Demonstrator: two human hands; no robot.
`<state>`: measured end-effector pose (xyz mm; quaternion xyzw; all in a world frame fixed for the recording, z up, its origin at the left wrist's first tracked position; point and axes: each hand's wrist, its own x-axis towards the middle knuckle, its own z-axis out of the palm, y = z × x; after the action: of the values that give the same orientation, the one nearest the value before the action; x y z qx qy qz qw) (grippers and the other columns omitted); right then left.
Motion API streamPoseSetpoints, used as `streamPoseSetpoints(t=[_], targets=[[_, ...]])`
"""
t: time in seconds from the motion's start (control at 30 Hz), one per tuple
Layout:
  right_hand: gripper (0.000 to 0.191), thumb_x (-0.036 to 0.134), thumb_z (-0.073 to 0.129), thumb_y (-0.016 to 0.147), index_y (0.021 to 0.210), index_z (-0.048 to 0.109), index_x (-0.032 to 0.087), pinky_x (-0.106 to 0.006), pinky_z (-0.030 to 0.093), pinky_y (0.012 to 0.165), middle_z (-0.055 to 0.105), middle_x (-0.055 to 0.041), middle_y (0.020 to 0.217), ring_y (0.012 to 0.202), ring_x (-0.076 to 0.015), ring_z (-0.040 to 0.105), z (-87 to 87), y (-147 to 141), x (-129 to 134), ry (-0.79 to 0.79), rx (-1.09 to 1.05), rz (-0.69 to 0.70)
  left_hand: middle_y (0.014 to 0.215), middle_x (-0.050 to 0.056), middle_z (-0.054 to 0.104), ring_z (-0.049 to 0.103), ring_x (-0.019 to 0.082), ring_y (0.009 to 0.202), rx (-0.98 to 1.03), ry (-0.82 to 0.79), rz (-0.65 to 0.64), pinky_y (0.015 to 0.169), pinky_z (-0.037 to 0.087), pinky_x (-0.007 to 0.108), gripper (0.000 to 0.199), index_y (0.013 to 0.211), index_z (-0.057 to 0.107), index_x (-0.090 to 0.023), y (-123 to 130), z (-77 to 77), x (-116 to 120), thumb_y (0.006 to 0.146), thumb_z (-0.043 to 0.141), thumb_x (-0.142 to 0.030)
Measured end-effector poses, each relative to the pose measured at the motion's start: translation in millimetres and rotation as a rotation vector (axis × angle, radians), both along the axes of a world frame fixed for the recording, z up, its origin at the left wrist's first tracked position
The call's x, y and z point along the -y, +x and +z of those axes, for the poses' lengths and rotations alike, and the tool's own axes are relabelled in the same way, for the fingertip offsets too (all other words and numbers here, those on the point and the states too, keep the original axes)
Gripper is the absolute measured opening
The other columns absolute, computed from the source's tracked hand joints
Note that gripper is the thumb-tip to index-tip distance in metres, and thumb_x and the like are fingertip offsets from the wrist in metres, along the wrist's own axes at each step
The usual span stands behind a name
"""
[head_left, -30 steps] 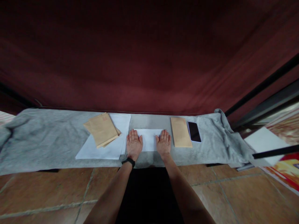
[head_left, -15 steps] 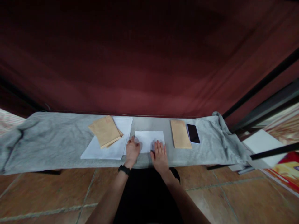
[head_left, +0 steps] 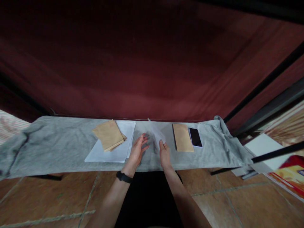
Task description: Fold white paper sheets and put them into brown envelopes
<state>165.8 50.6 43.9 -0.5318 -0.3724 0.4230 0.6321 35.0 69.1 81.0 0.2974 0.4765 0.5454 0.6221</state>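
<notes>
My right hand (head_left: pixel 164 154) grips a folded sheet of white paper (head_left: pixel 157 134), thumb on top, and holds it tilted up above the cloth. Facing it, my left hand (head_left: pixel 138 148) is open with fingers apart and holds nothing; a dark band is on that wrist. Left of my left hand lies a stack of white paper sheets (head_left: pixel 102 155). Brown paper envelopes (head_left: pixel 109 136) rest partly on those sheets, overlapping at angles. To the right of my right hand, more brown envelopes (head_left: pixel 182 138) lie in a neat pile.
A phone (head_left: pixel 196 137) with a dark screen lies beside the right-hand pile. Grey cloth (head_left: pixel 64 142) covers the narrow bench, with a dark red panel (head_left: pixel 147 79) behind it. Black metal bars (head_left: pixel 277 152) and a white board (head_left: pixel 266 147) stand at the right.
The folded white paper lay flat under both hands; now my right hand has raised and tilted it. My left hand has let go of it and opened.
</notes>
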Motion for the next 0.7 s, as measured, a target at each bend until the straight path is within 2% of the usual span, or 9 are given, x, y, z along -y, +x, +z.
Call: streamPoseSetpoints(t=[0.07,0.13,0.23,0.33,0.47,0.57,0.63,0.7], targets=[[0.045,0.058,0.051,0.091,0.113,0.065,0.021,-0.038,0.054,0.092,0.074,-0.0056,0.109,0.102,-0.0215,0.068,4.6,2,-2,0.022,-0.280,-0.020,0.114,0.011,0.070,0.068,0.023,0.103,-0.062,-0.122,0.075,0.078,0.057,0.032,0.057,0.125,0.059,-0.021,4,-12.5,8,0.077,0.078,-0.045],[0.047,0.059,0.047,0.093,0.118,0.061,0.021,-0.040,0.055,0.091,0.072,-0.0082,0.115,0.106,-0.0223,0.067,-0.8,3,-1,0.057,-0.384,-0.006,0.112,0.012,0.072,0.070,0.023,0.099,-0.095,-0.162,-0.003,0.077,0.058,0.033,0.060,0.130,0.055,-0.020,8,-30.1,16,0.077,0.079,-0.036],[0.051,0.055,0.029,0.098,0.116,0.061,0.019,-0.044,0.056,0.089,0.072,-0.0132,0.111,0.107,-0.0249,0.068,-21.3,5,4,-0.013,-0.225,0.060,0.114,0.012,0.073,0.071,0.022,0.098,-0.247,-0.092,-0.103,0.077,0.059,0.033,0.050,0.133,0.052,-0.018,11,-52.9,20,0.086,0.066,-0.026],[0.055,0.047,0.016,0.100,0.104,0.065,0.021,-0.044,0.059,0.080,0.075,-0.0139,0.095,0.096,-0.0252,0.072,-41.7,9,13,-0.140,-0.014,0.174,0.111,0.010,0.074,0.072,0.023,0.098,-0.467,-0.004,-0.080,0.080,0.060,0.036,0.058,0.138,0.048,-0.015,5,-64.9,14,0.082,0.060,-0.012],[0.049,0.041,0.024,0.100,0.089,0.067,0.020,-0.041,0.059,0.069,0.075,-0.0130,0.077,0.081,-0.0256,0.075,-55.2,19,35,-0.161,0.019,0.219,0.120,0.011,0.071,0.067,0.025,0.110,-0.803,0.118,-0.046,0.099,0.052,0.042,0.064,0.138,0.049,-0.015,-15,-69.4,2,0.075,0.059,-0.005],[0.049,0.041,0.028,0.100,0.094,0.069,0.015,-0.037,0.059,0.067,0.076,-0.0152,0.084,0.079,-0.0245,0.075,-59.1,28,53,-0.179,0.048,0.318,0.127,0.013,0.066,0.063,0.027,0.117,-1.043,0.155,-0.074,0.105,0.048,0.042,0.063,0.140,0.049,-0.014,-24,-70.2,0,0.078,0.058,-0.007],[0.050,0.043,0.030,0.099,0.101,0.071,0.012,-0.035,0.059,0.066,0.077,-0.0154,0.088,0.076,-0.0233,0.074,-59.9,33,59,-0.212,0.151,0.366,0.130,0.015,0.063,0.063,0.027,0.118,-1.167,0.175,-0.081,0.105,0.048,0.040,0.062,0.141,0.048,-0.013,-24,-72.0,3,0.080,0.057,-0.008],[0.049,0.043,0.032,0.099,0.105,0.071,0.013,-0.037,0.060,0.071,0.077,-0.0140,0.091,0.078,-0.0235,0.074,-58.9,35,58,-0.235,0.287,0.306,0.131,0.016,0.060,0.063,0.026,0.116,-1.266,0.202,-0.067,0.103,0.049,0.039,0.060,0.140,0.048,-0.013,-20,-75.9,8,0.082,0.055,-0.009]])
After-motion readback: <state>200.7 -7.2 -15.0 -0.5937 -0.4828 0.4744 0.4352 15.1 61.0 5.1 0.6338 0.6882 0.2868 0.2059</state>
